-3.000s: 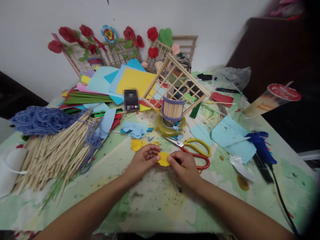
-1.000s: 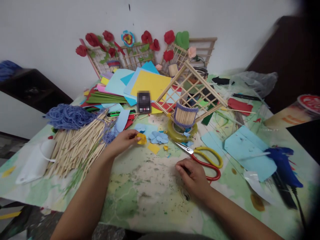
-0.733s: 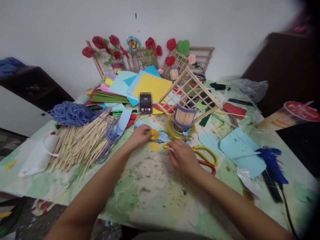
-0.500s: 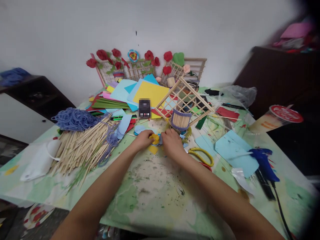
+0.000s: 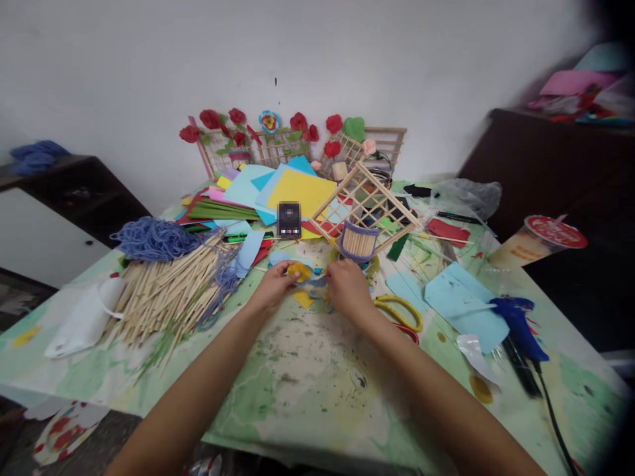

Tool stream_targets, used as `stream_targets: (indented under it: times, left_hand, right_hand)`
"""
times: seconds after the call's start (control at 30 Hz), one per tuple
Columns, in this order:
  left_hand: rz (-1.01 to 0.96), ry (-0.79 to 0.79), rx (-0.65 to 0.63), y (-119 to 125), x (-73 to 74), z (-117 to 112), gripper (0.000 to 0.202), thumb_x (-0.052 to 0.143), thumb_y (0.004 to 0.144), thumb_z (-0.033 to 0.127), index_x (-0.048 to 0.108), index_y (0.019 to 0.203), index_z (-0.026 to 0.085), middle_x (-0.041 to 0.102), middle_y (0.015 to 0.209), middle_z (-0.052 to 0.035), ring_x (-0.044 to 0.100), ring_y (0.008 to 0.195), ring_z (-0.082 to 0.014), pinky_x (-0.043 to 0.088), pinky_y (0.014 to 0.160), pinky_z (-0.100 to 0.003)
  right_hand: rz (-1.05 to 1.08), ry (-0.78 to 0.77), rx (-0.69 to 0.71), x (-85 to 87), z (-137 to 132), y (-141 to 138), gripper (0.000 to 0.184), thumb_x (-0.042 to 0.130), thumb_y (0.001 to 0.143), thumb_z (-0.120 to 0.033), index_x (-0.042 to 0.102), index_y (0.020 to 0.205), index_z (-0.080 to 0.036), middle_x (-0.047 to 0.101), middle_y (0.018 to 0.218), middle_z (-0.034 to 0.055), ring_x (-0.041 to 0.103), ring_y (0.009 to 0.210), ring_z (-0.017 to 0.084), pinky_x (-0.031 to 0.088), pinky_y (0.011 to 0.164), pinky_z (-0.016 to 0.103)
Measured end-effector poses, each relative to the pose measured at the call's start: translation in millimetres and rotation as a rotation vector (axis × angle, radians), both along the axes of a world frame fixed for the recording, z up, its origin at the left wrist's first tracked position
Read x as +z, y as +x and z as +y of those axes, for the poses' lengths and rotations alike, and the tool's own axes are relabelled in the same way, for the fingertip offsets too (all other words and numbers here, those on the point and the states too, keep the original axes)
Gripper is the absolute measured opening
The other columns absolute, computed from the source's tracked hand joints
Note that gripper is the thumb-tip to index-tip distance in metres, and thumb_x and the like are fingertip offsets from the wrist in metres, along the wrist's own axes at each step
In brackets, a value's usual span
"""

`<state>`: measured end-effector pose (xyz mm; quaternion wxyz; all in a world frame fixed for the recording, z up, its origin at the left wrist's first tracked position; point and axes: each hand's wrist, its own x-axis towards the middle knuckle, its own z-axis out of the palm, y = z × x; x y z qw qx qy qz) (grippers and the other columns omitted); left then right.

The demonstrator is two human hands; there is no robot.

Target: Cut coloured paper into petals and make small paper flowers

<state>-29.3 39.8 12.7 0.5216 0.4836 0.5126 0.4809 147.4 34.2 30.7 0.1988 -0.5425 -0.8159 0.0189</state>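
Observation:
My left hand pinches a small yellow paper flower between thumb and fingers, over the middle of the table. Close on its right, my right hand is closed, knuckles up, with its fingertips at a bluish paper piece; what exactly it grips is partly hidden. A yellow paper scrap lies on the cloth just below the flower. Behind the hands leans a stick lattice with a small stick basket edged in blue yarn. Scissors with yellow and red handles lie beside my right wrist.
On the left are a heap of wooden sticks, blue yarn and a white mask. Coloured paper sheets and a phone lie behind. A blue glue gun with a cord and a lidded cup stand right.
My hands have drawn slightly apart, the left shifting left with the yellow flower and the right moving a little right. The flower's face shows more, and the view has shifted slightly.

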Motion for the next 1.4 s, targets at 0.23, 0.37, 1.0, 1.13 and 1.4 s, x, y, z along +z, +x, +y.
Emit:
stream_targets:
  times: [0.23,0.37,1.0,1.13,1.4]
  left_hand:
    - [-0.384,-0.232,0.005,21,-3.0,-23,0.029,0.065,0.066,0.006,0.053,0.092,0.014,0.064,0.084,-0.0053,0.064,0.069,-0.014,0.055,0.063,-0.027]
    - [-0.411,-0.261,0.037,26,-4.9,-28,0.037,0.068,0.064,0.002,0.052,0.095,0.015,0.065,0.084,-0.0036,0.064,0.067,-0.012,0.053,0.056,-0.02]
    - [-0.373,-0.248,-0.031,39,-10.5,-44,0.054,0.075,0.053,0.008,0.053,0.101,0.016,0.062,0.087,-0.001,0.058,0.072,-0.0113,0.047,0.063,-0.021]
    - [-0.42,-0.252,-0.058,41,-8.4,-47,0.052,0.076,0.052,0.006,0.055,0.099,0.016,0.062,0.087,-0.0002,0.059,0.072,-0.0104,0.048,0.066,-0.02]
    - [-0.488,-0.383,-0.112,35,-4.7,-45,0.021,0.067,0.075,0.026,0.062,0.088,0.011,0.068,0.086,-0.0084,0.065,0.072,-0.0159,0.055,0.069,-0.03]
  right_hand:
    - [0.501,-0.113,-0.052,-8.6,-16,23,0.01,0.048,0.082,-0.017,0.058,0.083,-0.017,0.064,0.078,0.0028,0.057,0.07,0.015,0.041,0.064,0.025]
    - [0.523,-0.14,-0.051,-18.1,-21,29,0.009,0.05,0.077,-0.017,0.059,0.076,-0.017,0.063,0.072,0.0033,0.055,0.067,0.017,0.04,0.061,0.028]
    - [1.067,-0.359,0.007,-28.5,-35,19,0.016,0.059,0.073,-0.035,0.056,0.069,-0.019,0.057,0.073,0.0014,0.053,0.07,0.016,0.042,0.063,0.027]
    - [0.862,-0.317,0.003,-33.0,-39,14,0.009,0.058,0.073,-0.026,0.059,0.069,-0.019,0.061,0.081,0.0033,0.054,0.079,0.018,0.042,0.072,0.03]
    - [0.952,-0.37,-0.108,-39.8,-34,18,0.013,0.057,0.074,-0.029,0.06,0.072,-0.017,0.059,0.066,-0.0002,0.052,0.06,0.013,0.041,0.057,0.025]
